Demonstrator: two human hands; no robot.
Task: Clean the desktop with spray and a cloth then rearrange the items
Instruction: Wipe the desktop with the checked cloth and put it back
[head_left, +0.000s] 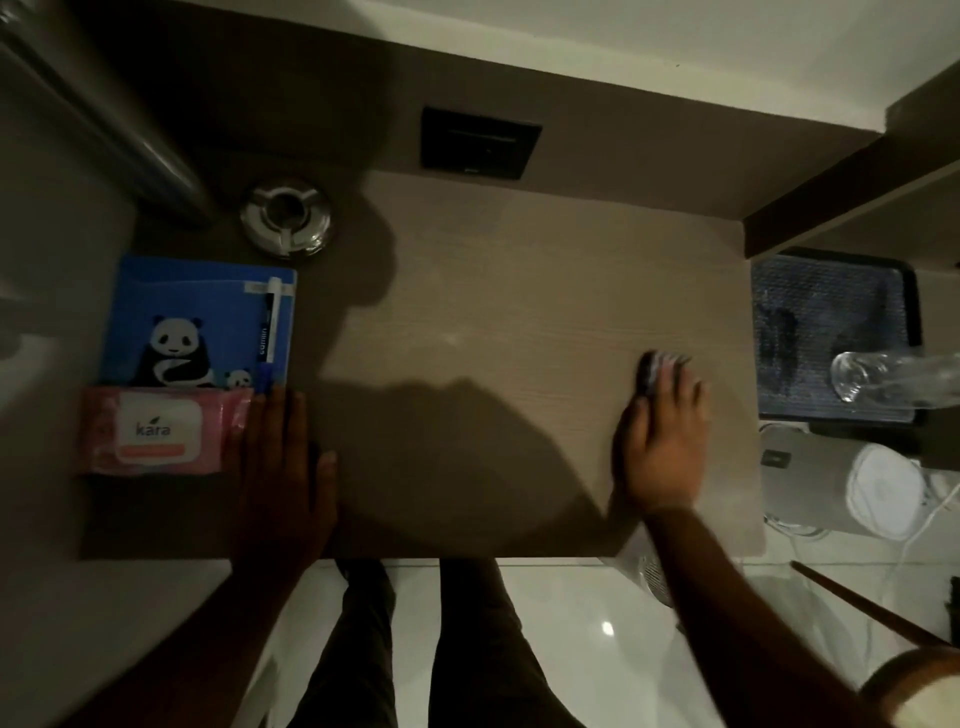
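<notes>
Pressing flat, your right hand (665, 447) has the cloth (657, 370) under its straight fingertips, near the right end of the table (493, 291). Nothing is gripped; the fingers only bear down on it.

— And your left hand (283, 467) lies palm down, fingers straight, holding nothing, just beside the wipes (156, 431).

Expect the cloth to be light and limp. I judge it will bunch or slip out if you push with the fingertips alone, so spread your palm over its middle, or pinch a folded edge when you lift it.

— On that smooth tabletop it should slide easily. Mind the glass (872, 379) lying on its side on the tray (831, 312) past the table's end. It looks fragile and free to roll.

The rest should be easy to move. The folder (197, 322) is thin and stiff, so take it by an edge. The pen (270, 327) on top of it will roll off if you tilt it.

— The ashtray (285, 218) looks like metal, heavier and slick. Grip it by the rim.

Now the doubts. Your right hand and the cloth are blurred, so most of the cloth is hidden, and I cannot tell its fabric or whether it is damp.

— I cannot find the spray anywhere. Your shadow darkens the left half of the table, and something pale below the front edge, under your right forearm, is too dim to name.
</notes>
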